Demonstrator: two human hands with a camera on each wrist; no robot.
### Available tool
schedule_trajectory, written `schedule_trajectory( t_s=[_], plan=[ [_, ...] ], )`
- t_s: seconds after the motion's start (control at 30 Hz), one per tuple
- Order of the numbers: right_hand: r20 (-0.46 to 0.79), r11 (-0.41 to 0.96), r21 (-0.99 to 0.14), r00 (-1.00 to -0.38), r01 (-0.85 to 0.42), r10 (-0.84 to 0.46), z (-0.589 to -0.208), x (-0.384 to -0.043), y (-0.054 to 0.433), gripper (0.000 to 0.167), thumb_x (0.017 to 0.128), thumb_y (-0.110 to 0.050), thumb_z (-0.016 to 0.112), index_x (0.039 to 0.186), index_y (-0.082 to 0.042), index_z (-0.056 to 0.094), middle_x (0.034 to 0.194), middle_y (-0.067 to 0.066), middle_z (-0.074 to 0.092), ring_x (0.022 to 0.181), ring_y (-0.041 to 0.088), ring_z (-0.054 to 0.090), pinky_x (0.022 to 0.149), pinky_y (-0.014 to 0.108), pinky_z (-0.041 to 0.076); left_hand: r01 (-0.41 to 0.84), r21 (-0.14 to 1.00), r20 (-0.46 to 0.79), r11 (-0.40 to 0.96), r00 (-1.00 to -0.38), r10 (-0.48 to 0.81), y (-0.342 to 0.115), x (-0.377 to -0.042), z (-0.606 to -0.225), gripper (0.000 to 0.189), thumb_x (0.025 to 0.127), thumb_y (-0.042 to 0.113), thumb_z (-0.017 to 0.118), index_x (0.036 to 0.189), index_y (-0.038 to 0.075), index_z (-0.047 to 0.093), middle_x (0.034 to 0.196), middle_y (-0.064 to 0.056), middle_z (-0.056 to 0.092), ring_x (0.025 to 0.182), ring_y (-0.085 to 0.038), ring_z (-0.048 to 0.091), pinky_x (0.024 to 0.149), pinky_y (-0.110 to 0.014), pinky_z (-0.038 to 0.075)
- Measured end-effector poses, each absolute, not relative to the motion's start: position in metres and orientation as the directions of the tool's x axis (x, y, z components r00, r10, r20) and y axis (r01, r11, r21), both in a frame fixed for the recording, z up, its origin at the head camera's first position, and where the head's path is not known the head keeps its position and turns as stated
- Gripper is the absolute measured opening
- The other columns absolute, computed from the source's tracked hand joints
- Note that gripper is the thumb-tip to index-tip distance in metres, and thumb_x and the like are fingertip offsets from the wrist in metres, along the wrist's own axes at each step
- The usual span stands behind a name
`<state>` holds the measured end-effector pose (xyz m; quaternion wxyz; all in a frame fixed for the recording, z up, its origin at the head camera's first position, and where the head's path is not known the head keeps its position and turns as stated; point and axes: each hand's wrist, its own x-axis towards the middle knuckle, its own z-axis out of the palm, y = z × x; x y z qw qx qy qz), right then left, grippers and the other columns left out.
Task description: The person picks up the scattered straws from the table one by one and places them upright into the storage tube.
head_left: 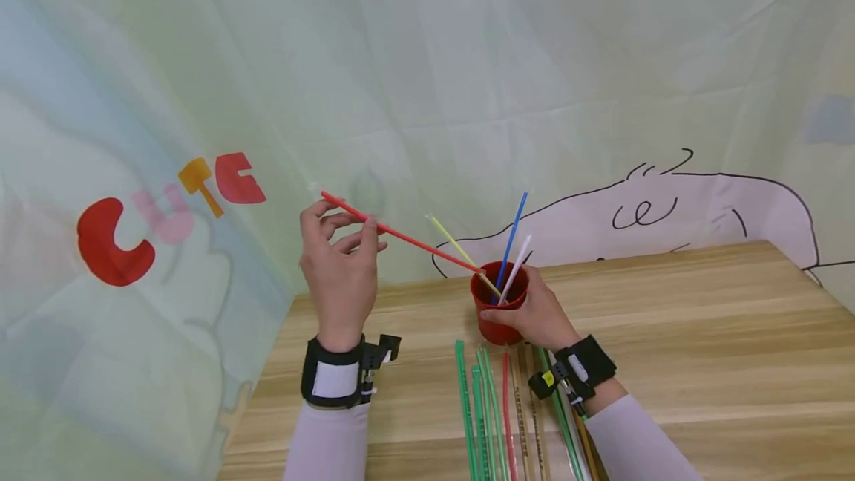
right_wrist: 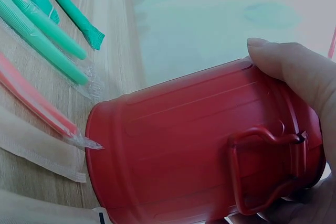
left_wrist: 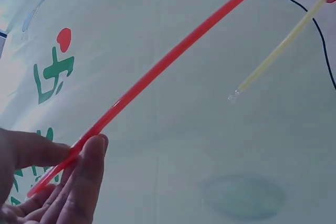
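A long red straw (left_wrist: pixel 163 65) in a clear wrapper is pinched near its upper end between the thumb and fingers of my left hand (head_left: pixel 342 273). It slants down to the right, its lower end at the rim of a red bucket (right_wrist: pixel 178 140). My right hand (head_left: pixel 544 312) grips that bucket round its upper side, thumb at the rim. Yellow (head_left: pixel 454 241), blue (head_left: pixel 513 232) and white (head_left: pixel 517 266) straws lean inside it. The bucket's small wire handle (right_wrist: pixel 236 177) hangs on the side facing the right wrist camera.
In front of the bucket several wrapped straws lie in a row on the wooden table (head_left: pixel 701 332): green (head_left: pixel 466 407), red (head_left: pixel 509 414) and brown-paper ones (head_left: pixel 521 421). My right forearm passes over some of them. A printed cloth (head_left: pixel 427 95) hangs right behind the table.
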<state>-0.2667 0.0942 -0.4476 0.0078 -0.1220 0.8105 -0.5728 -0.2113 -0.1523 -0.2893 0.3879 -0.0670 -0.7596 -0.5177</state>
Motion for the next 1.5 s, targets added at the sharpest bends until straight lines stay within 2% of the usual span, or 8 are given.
schedule_trajectory(
  t_s=[0.17, 0.37, 0.53, 0.63, 0.83, 1.0, 1.17, 1.5],
  plan=[
    [0.113, 0.314, -0.934, -0.974, -0.172, -0.196, -0.449, -0.266, 0.094, 0.090, 0.082, -0.026, 0.089, 0.152, -0.010, 0.035, 0.148, 0.014, 0.051, 0.136, 0.038, 0.051, 0.102, 0.058, 0.056, 0.489, 0.747, 0.635, 0.451, -0.725, -0.266, -0.144, -0.227, -0.304, 0.049, 0.098, 0.009, 0.071, 0.138, 0.000, 0.044, 0.112, -0.017, 0.068, 0.081, -0.035, 0.079, 0.068, -0.021, 0.062],
    [0.102, 0.311, -0.937, -0.976, -0.160, -0.194, -0.448, -0.265, 0.094, 0.091, 0.082, -0.026, 0.089, 0.153, -0.010, 0.034, 0.148, 0.014, 0.051, 0.136, 0.038, 0.051, 0.100, 0.057, 0.057, 0.416, 0.782, 0.551, 0.464, -0.810, -0.201, -0.131, -0.243, -0.330, 0.050, 0.098, 0.011, 0.071, 0.139, 0.005, 0.043, 0.112, -0.016, 0.068, 0.081, -0.032, 0.079, 0.070, -0.035, 0.065],
    [0.109, 0.312, -0.935, -0.975, -0.167, -0.193, -0.447, -0.266, 0.094, 0.091, 0.082, -0.026, 0.089, 0.153, -0.010, 0.034, 0.148, 0.015, 0.051, 0.136, 0.039, 0.051, 0.100, 0.057, 0.057, 0.381, 0.813, 0.493, 0.440, -0.853, -0.171, -0.121, -0.259, -0.351, 0.049, 0.098, 0.012, 0.071, 0.138, 0.006, 0.044, 0.113, -0.017, 0.068, 0.085, -0.035, 0.079, 0.070, -0.038, 0.065],
    [0.112, 0.315, -0.934, -0.976, -0.168, -0.188, -0.448, -0.267, 0.094, 0.091, 0.083, -0.027, 0.089, 0.153, -0.010, 0.034, 0.149, 0.015, 0.051, 0.136, 0.039, 0.051, 0.101, 0.058, 0.056, 0.344, 0.826, 0.436, 0.446, -0.892, -0.119, -0.116, -0.269, -0.363, 0.055, 0.098, 0.015, 0.071, 0.144, 0.007, 0.042, 0.121, -0.018, 0.068, 0.096, -0.035, 0.078, 0.076, -0.040, 0.065],
    [0.111, 0.315, -0.934, -0.976, -0.167, -0.188, -0.449, -0.267, 0.093, 0.093, 0.083, -0.031, 0.089, 0.154, -0.011, 0.033, 0.149, 0.015, 0.051, 0.137, 0.038, 0.051, 0.103, 0.059, 0.054, 0.219, 0.834, 0.247, 0.507, -0.969, 0.013, -0.115, -0.279, -0.385, 0.077, 0.100, 0.029, 0.069, 0.161, 0.006, 0.027, 0.143, -0.017, 0.061, 0.127, -0.034, 0.066, 0.100, -0.049, 0.058],
    [0.110, 0.320, -0.932, -0.976, -0.167, -0.190, -0.449, -0.268, 0.094, 0.094, 0.082, -0.030, 0.089, 0.154, -0.011, 0.032, 0.148, 0.014, 0.051, 0.136, 0.038, 0.052, 0.102, 0.059, 0.055, 0.198, 0.834, 0.172, 0.515, -0.980, 0.097, -0.117, -0.277, -0.394, 0.088, 0.099, 0.042, 0.069, 0.164, 0.008, 0.021, 0.152, -0.016, 0.054, 0.140, -0.035, 0.054, 0.112, -0.054, 0.049],
    [0.106, 0.322, -0.932, -0.976, -0.164, -0.189, -0.450, -0.270, 0.094, 0.094, 0.081, -0.031, 0.089, 0.154, -0.012, 0.032, 0.148, 0.014, 0.051, 0.135, 0.037, 0.053, 0.099, 0.057, 0.057, 0.191, 0.854, 0.123, 0.484, -0.978, 0.170, -0.115, -0.277, -0.407, 0.102, 0.093, 0.052, 0.073, 0.166, 0.013, 0.015, 0.161, -0.013, 0.045, 0.149, -0.031, 0.044, 0.119, -0.051, 0.042],
    [0.133, 0.383, -0.903, -0.974, -0.196, -0.185, -0.454, -0.271, 0.098, 0.092, 0.084, -0.029, 0.088, 0.154, -0.007, 0.033, 0.150, 0.019, 0.052, 0.135, 0.041, 0.054, 0.101, 0.060, 0.055, 0.166, 0.908, 0.068, 0.385, -0.965, 0.255, -0.101, -0.270, -0.439, 0.109, 0.086, 0.053, 0.081, 0.166, 0.019, 0.016, 0.168, -0.008, 0.033, 0.155, -0.031, 0.033, 0.124, -0.052, 0.035]
  ],
)
